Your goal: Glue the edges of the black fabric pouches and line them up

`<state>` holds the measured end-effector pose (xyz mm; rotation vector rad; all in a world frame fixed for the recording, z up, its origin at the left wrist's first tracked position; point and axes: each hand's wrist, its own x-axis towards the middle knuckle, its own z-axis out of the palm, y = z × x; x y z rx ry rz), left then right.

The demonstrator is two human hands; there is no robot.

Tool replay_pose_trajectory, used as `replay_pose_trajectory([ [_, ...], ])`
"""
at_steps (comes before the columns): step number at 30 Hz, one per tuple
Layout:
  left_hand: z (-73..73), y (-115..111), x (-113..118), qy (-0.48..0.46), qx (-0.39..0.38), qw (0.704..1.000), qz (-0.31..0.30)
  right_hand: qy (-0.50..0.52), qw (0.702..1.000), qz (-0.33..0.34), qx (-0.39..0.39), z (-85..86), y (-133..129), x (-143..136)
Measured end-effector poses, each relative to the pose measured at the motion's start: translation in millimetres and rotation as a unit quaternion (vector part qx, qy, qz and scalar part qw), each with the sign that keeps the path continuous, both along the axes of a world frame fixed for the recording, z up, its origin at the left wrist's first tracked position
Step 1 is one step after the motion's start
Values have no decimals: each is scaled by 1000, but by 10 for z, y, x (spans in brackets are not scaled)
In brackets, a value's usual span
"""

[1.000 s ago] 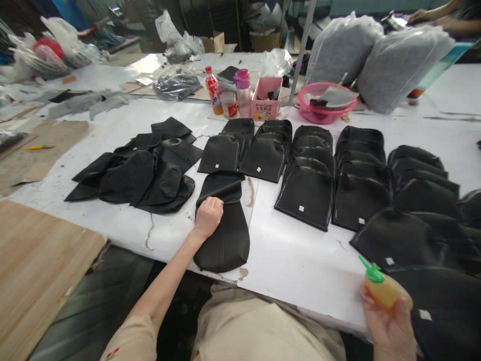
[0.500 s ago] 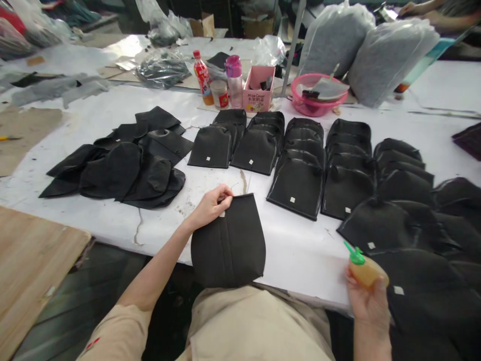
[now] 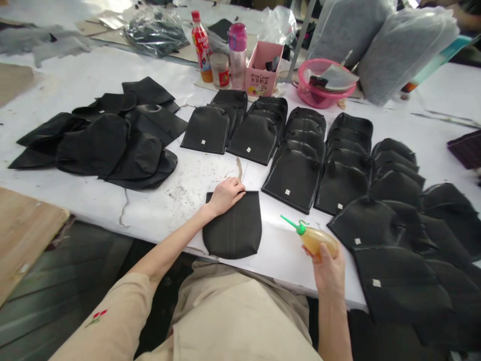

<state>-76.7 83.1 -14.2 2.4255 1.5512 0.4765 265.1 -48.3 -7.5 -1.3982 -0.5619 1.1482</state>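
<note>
A black pouch [image 3: 236, 230] lies on the white table close to its front edge. My left hand [image 3: 226, 195] has its fingers pressed together on the pouch's straight top edge. To the right, my right hand [image 3: 327, 263] is wrapped round a squeeze bottle [image 3: 319, 240] of yellowish liquid. The bottle's green nozzle points left, towards the pouch, and does not touch it. Rows of overlapping black pouches [image 3: 295, 173], several with a small white tag, lie behind and to the right. A loose heap of black pieces [image 3: 93, 143] lies on the left.
Behind the rows stand a red-labelled drink bottle [image 3: 202, 47], a glass jar [image 3: 220, 71], a purple-lidded bottle [image 3: 237, 55], a pink box [image 3: 263, 70] and a pink basin [image 3: 326, 95]. Large filled plastic bags [image 3: 408, 52] are at the back right. A wooden board [image 3: 28, 235] lies at the left.
The pouch now lies flat on the table, further forward, with my left hand still on its top edge. My right hand has brought the squeeze bottle leftward and turned its nozzle towards the pouch.
</note>
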Motion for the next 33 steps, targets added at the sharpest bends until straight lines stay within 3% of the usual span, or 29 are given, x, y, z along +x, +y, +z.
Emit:
replay_pose_trajectory([
  [3, 78, -130, 42, -6, 24, 1000, -2, -59, 997, 39, 25, 92, 224, -264],
  [5, 110, -232, 69, -10, 1, 1000, -21, -88, 993, 63, 45, 124, 352, -380],
  [8, 107, -350, 101, 27, -45, 998, -46, -139, 984, 93, 63, 122, 505, -464],
  [13, 80, -432, 163, 68, -80, 994, -25, -272, 950, 120, 99, 59, 679, -498],
  [25, 150, -482, 277, 100, -105, 989, -5, -411, 880, 167, 170, 46, 903, -588],
  [33, 196, -497, 293, 110, -120, 987, 5, -478, 811, 207, 265, 144, 909, -610],
])
